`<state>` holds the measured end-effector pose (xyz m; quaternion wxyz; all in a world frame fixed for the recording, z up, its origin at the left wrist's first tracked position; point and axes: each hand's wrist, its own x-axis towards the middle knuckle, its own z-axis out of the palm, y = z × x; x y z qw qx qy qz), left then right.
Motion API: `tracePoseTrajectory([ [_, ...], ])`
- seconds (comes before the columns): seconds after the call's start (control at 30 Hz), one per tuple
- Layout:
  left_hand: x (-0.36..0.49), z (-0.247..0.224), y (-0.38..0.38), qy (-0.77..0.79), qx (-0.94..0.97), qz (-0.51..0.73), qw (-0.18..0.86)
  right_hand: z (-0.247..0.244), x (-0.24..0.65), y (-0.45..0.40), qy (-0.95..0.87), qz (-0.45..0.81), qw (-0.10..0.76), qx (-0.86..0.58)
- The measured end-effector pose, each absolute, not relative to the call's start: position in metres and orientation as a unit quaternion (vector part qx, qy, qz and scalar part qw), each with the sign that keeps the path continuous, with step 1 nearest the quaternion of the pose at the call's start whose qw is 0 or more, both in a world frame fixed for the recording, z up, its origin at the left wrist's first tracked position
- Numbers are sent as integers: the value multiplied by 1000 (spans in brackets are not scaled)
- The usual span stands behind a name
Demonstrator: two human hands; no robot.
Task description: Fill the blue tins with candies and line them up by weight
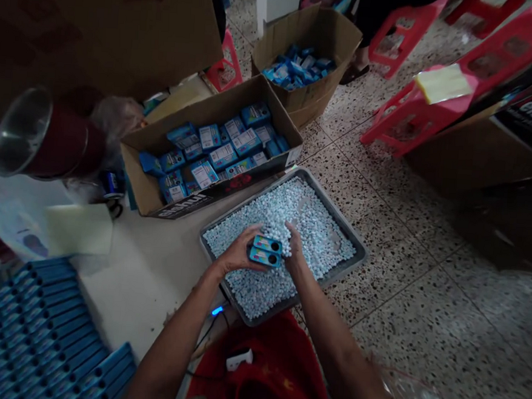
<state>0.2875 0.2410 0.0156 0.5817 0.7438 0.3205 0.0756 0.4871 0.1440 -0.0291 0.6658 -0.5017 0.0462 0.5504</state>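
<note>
A grey tray point(359, 253) full of small pale blue and white beads point(259, 296) lies in front of me. Over its middle, my left hand point(239, 250) is wrapped round two small blue boxes point(266, 250) held side by side, each showing a dark round hole on the side facing me. Just right of the boxes is my right hand point(294, 245), with its fingers curved up at the heaped beads. Whether beads lie in its palm is hard to tell.
Behind the tray stands a long carton point(145, 191) of blue boxes, with another carton point(319, 97) of blue packs beyond. Stacked blue boxes point(51, 330) fill the lower left. A dark red pot point(63, 143) sits left; pink stools point(418, 113) stand right.
</note>
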Motion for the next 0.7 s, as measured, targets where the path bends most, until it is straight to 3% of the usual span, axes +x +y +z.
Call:
tracePoseTrajectory([
  [0.1, 260, 25, 242, 352, 780, 149, 495, -16, 491, 151, 98, 556, 687, -459],
  [0.3, 245, 16, 238, 407, 786, 207, 417, 34, 484, 161, 104, 566, 716, -396],
  [0.5, 253, 11, 226, 396, 801, 232, 385, 88, 461, 172, -41, 535, 762, -361],
  [0.7, 247, 11, 224, 407, 800, 233, 373, 97, 451, 178, -96, 523, 742, -409],
])
